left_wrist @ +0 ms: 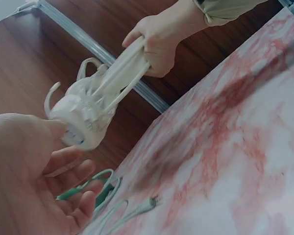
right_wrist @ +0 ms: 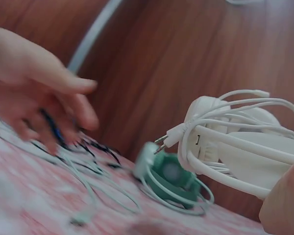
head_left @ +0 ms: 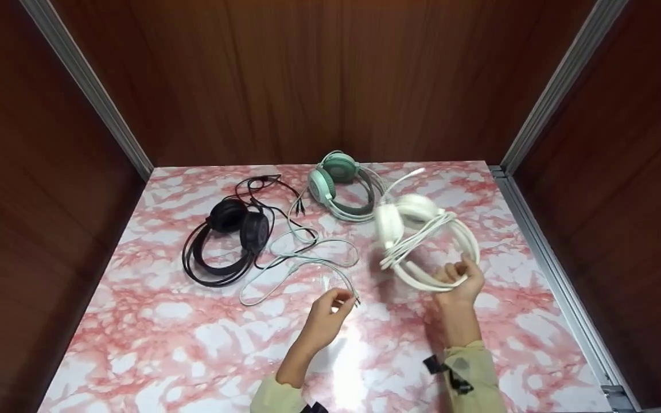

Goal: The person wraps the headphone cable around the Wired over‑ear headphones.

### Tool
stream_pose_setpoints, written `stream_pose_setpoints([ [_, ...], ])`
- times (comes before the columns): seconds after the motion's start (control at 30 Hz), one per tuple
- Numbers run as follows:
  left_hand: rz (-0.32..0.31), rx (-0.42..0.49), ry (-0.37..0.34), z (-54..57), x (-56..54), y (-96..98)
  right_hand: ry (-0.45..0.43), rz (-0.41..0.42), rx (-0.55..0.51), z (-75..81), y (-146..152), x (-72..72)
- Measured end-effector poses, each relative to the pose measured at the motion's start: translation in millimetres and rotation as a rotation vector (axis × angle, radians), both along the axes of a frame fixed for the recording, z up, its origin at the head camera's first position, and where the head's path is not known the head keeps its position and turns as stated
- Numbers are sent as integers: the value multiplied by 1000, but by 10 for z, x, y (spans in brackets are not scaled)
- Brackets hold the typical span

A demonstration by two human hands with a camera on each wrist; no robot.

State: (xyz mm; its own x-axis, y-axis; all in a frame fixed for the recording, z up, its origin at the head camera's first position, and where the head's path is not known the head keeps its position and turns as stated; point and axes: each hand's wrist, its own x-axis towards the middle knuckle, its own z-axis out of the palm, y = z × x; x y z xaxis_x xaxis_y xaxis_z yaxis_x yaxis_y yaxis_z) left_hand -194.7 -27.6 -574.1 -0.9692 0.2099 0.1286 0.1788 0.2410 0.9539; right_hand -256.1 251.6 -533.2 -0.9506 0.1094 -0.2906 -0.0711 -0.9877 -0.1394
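My right hand (head_left: 460, 282) grips the headband of a white headset (head_left: 389, 225), lifted and tilted over the right half of the table. The headset's cable (right_wrist: 206, 122) is bundled around it, and its two-pin plug end (right_wrist: 170, 137) sticks out in the right wrist view. My left hand (head_left: 326, 316) hovers low near the middle, fingers loosely bent and holding nothing. Right by its fingertips in the head view lies the plug end (left_wrist: 148, 203) of a pale green cable. That cable (head_left: 313, 258) runs loosely back toward a green headset (head_left: 322, 184).
A black headset (head_left: 255, 232) lies at the left, its black cable (head_left: 279, 201) crossing the pale green one. Red-and-white marbled tabletop (head_left: 175, 344) spreads below. Brown wooden panels (head_left: 319, 80) and metal rails (head_left: 554, 287) enclose the table at the back and sides.
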Motion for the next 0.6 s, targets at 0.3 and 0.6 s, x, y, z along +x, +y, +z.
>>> stream_pose_setpoints([
  [0.3, -47, 22, -113, -129, 106, -132, -122, -153, -58, -143, 497, -370],
  [0.6, -28, 16, -140, -167, 153, -134, -199, -234, -58, -383, 808, -563],
])
